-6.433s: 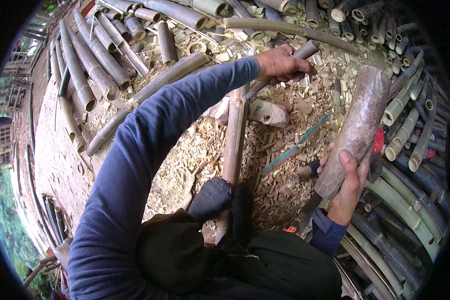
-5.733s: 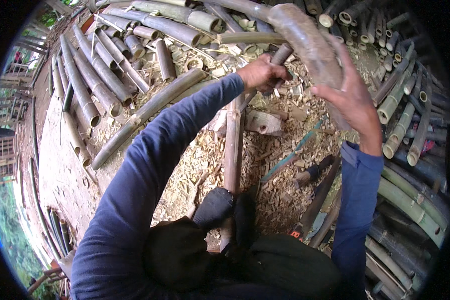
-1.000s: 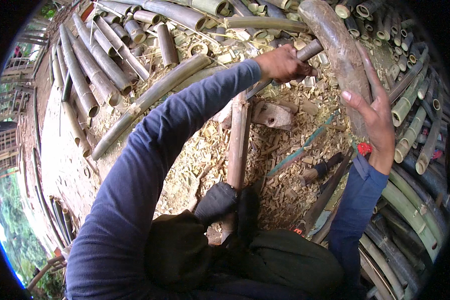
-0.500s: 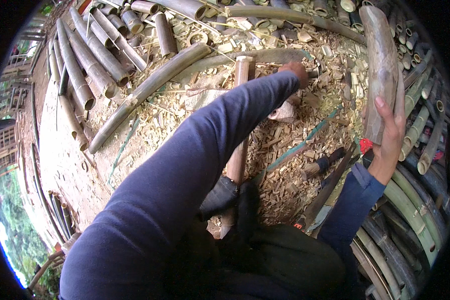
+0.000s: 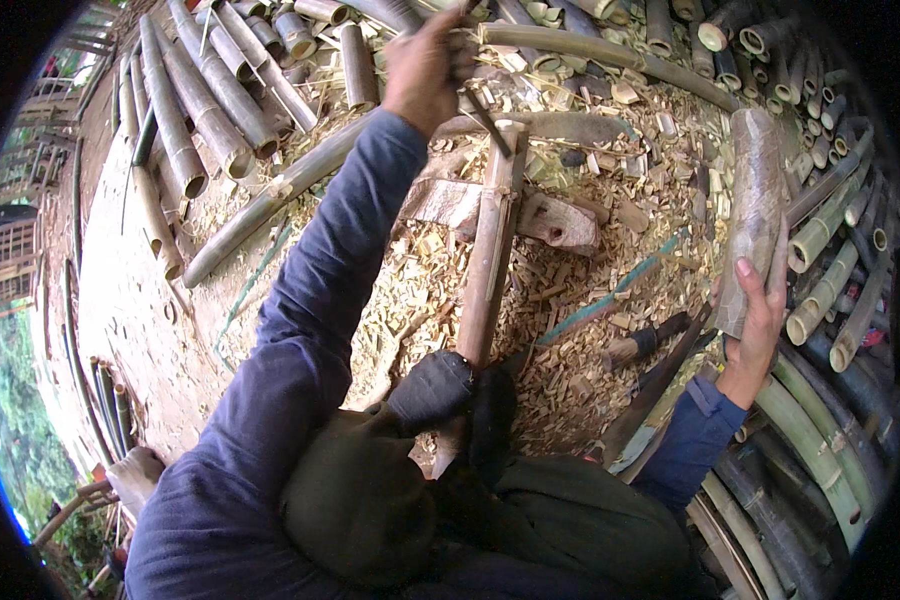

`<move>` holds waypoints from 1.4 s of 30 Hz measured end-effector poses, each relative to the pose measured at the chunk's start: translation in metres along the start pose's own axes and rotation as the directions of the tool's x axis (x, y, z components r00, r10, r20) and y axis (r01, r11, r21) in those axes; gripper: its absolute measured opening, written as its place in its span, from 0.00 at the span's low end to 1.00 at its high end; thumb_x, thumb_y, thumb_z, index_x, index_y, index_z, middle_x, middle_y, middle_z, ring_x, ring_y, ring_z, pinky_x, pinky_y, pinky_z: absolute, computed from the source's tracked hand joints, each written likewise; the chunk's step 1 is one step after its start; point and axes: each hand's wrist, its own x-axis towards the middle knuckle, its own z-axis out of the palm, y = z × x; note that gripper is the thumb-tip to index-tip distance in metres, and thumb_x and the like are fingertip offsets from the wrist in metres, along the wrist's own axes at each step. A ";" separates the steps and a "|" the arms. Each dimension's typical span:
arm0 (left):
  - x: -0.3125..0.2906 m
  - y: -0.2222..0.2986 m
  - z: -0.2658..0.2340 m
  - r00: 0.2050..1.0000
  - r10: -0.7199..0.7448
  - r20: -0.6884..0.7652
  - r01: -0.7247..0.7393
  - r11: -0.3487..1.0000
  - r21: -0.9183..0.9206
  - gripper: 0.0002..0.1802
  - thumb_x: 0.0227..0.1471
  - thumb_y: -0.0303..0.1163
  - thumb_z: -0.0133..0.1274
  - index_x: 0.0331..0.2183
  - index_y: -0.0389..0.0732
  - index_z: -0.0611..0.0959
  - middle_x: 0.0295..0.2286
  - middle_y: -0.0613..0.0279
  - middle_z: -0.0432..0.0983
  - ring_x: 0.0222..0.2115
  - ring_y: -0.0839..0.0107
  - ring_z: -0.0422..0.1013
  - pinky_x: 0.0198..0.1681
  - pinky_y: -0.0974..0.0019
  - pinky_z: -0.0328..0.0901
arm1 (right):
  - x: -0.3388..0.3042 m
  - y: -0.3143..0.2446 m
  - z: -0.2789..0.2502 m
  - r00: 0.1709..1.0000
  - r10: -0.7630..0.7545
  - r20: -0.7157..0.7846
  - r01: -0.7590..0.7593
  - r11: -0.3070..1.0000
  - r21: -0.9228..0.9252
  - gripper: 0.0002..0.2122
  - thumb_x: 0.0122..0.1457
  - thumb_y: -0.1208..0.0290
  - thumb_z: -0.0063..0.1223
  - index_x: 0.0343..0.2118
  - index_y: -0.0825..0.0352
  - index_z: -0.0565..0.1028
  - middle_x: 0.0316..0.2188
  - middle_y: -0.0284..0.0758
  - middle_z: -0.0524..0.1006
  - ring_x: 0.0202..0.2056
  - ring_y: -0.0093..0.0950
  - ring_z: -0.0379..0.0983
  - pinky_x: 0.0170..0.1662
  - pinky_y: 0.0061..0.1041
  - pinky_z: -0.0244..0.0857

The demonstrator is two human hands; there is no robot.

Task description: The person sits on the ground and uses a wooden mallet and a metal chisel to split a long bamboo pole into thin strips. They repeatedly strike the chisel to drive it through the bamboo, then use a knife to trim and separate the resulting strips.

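My left hand (image 5: 428, 75) is raised at the top, left of the wooden beam (image 5: 490, 240). Its fingers are closed and a little blurred around a narrow dark tool (image 5: 488, 125), whose kind I cannot make out. The tool slants down toward the beam's far end. My right hand (image 5: 755, 315), off to the right, grips the near end of a thick grey-brown bamboo piece (image 5: 752, 200), with the thumb on the side facing me. That piece points away from me. Rough light blocks (image 5: 562, 222) flank the beam.
Pale wood chips (image 5: 570, 400) cover the ground. Bamboo poles (image 5: 195, 130) lie at the far left, with a long one (image 5: 270, 210) slanting nearer. Stacked bamboo (image 5: 820, 430) lines the right side. My dark-covered foot (image 5: 430, 390) is beside the beam's near end.
My left hand has swung left and up from beyond the beam's right side, uncovering the beam and blocks. My right hand and the bamboo piece have shifted slightly down in view.
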 end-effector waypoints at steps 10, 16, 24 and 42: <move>-0.013 -0.037 -0.050 0.971 -0.074 -0.229 -0.027 0.913 -0.406 0.17 0.61 0.44 0.57 0.29 0.41 0.76 0.15 0.69 0.63 0.13 0.75 0.59 0.15 0.70 0.52 | -0.006 -0.030 0.042 0.997 -0.015 0.075 0.017 0.999 -0.027 0.43 0.53 0.67 0.62 0.72 0.64 0.55 0.55 0.44 0.72 0.37 0.26 0.76 0.32 0.23 0.75; -0.020 -0.036 -0.042 0.961 -0.024 -0.276 -0.091 0.914 -0.396 0.17 0.61 0.42 0.59 0.28 0.41 0.75 0.17 0.67 0.66 0.12 0.75 0.59 0.15 0.69 0.55 | -0.005 -0.045 0.044 0.985 -0.056 0.166 0.067 0.996 -0.060 0.44 0.53 0.65 0.62 0.72 0.65 0.54 0.59 0.46 0.70 0.43 0.30 0.76 0.37 0.23 0.76; -0.062 -0.023 0.042 0.899 0.283 -0.333 -0.225 0.953 0.201 0.19 0.59 0.43 0.63 0.28 0.39 0.78 0.19 0.65 0.72 0.18 0.76 0.65 0.19 0.64 0.61 | 0.066 -0.142 0.095 0.765 -0.591 0.256 0.632 0.766 -0.122 0.39 0.55 0.61 0.64 0.69 0.66 0.62 0.62 0.46 0.69 0.55 0.35 0.73 0.55 0.31 0.71; -0.070 -0.028 0.059 0.866 0.386 -0.318 -0.257 0.889 0.380 0.17 0.56 0.39 0.65 0.28 0.33 0.86 0.20 0.59 0.80 0.21 0.70 0.73 0.29 0.61 0.67 | 0.053 -0.153 0.175 0.519 -0.403 0.754 0.610 0.792 0.003 0.40 0.54 0.76 0.64 0.69 0.73 0.57 0.70 0.46 0.60 0.68 0.40 0.58 0.72 0.35 0.50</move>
